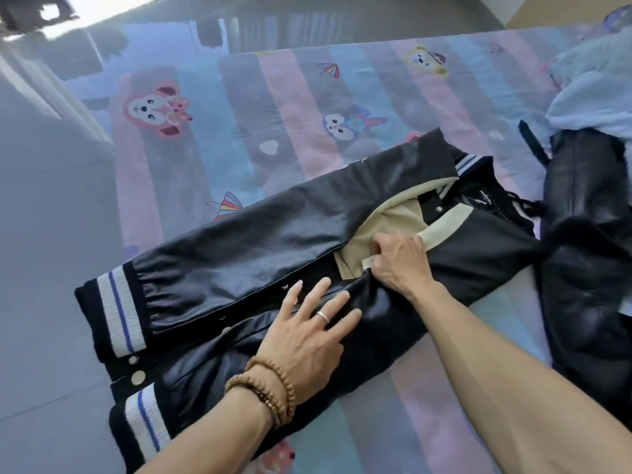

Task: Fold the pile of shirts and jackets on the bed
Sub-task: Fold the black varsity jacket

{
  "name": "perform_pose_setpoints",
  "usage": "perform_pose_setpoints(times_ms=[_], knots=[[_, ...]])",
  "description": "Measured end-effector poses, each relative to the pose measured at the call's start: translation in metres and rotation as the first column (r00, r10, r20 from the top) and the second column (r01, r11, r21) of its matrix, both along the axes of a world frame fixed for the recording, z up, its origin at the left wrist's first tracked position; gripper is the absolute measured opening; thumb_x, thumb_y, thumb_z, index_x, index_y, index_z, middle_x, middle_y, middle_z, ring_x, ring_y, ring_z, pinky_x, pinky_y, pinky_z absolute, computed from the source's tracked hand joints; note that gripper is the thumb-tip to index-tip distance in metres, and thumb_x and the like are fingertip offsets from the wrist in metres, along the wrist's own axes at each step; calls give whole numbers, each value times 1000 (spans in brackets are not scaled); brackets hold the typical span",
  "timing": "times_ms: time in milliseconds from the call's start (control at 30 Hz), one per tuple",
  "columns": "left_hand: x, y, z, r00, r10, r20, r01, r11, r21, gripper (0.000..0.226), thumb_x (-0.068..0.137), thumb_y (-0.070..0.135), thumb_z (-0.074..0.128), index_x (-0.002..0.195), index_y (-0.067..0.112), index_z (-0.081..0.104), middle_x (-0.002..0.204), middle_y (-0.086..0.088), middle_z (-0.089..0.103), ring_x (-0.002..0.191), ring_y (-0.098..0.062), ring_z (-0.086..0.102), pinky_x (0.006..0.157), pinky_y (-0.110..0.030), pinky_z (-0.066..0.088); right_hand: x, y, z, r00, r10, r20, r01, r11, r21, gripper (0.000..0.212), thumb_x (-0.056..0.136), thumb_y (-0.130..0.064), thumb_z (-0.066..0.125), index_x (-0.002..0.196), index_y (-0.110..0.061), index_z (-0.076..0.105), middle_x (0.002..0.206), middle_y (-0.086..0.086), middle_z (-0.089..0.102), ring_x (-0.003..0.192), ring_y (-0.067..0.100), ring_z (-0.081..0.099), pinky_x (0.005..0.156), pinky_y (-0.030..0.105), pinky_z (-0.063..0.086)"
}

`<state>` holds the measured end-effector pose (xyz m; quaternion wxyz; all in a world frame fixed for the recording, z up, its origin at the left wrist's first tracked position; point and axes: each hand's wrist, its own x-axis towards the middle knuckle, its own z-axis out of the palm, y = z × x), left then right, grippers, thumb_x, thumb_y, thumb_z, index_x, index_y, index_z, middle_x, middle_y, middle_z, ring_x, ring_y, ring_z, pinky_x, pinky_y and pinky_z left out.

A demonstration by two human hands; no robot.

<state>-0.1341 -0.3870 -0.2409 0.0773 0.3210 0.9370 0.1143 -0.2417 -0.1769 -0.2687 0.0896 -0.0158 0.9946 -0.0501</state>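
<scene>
A black leather-look bomber jacket (246,254) with cream panels and white-blue striped hem lies spread across the bed, its hem toward the left edge. My left hand (311,323), wearing a ring and wooden bead bracelets, presses flat with spread fingers on the jacket's front near the snap buttons. My right hand (400,261) pinches a cream strip of the jacket's front edge at the chest. Another black jacket (588,241) lies crumpled at the right. A pale blue shirt (591,97) is heaped above it.
The bed sheet (290,90) is striped pink and blue with cartoon animals. Grey tiled floor (48,234) lies beyond the bed's left edge, and the jacket's hem hangs over that edge.
</scene>
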Motion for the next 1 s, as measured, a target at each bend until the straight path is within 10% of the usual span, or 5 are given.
perform_pose_setpoints(times_ms=[167, 267, 500, 833, 1000], knots=[[-37, 63, -25, 974, 29, 227, 11, 985, -173, 71, 90, 70, 21, 151, 41, -3, 157, 9, -22, 145, -27, -21, 109, -60, -20, 28, 34, 13, 922, -33, -386, -62, 970, -233, 47, 87, -39, 46, 122, -10, 57, 129, 7, 57, 126, 26, 47, 107, 46, 33], [-40, 62, -47, 925, 91, 370, -29, 985, -170, 79, 76, 83, 4, 140, 47, -27, 138, 18, -48, 137, -18, -39, 108, -52, -26, 33, 95, -1, 987, 23, -161, -24, 1000, -9, 72, 91, -56, 27, 150, -16, 34, 159, 5, 27, 150, 23, 14, 120, 54, 5], [-49, 66, -62, 886, 76, 457, 34, 973, -228, 89, 52, 91, -9, 120, 50, -48, 131, 16, -59, 123, -14, -55, 96, -44, -40, 6, 160, -52, 980, -175, 90, 178, 984, -24, 83, 84, -73, 7, 155, -31, -10, 162, -11, -18, 147, 6, -19, 119, 43, -15], [-50, 59, -71, 881, -2, 473, 85, 984, -154, 99, 61, 94, 13, 125, 46, -43, 130, 14, -59, 127, -19, -52, 102, -50, -32, 60, 47, -2, 833, -550, 65, 551, 812, -192, 55, 104, -46, 27, 154, -24, 25, 165, 4, 1, 151, 19, -2, 120, 50, -5], [-49, 9, -47, 858, -377, 348, 458, 868, -189, 126, 66, 86, 49, 146, 26, -29, 151, -7, -40, 139, -30, -36, 111, -52, -20, 154, -52, 2, 756, -645, 109, 654, 745, -129, 59, 104, -43, 31, 157, -29, 8, 164, 1, -13, 151, 20, -8, 120, 47, -2]])
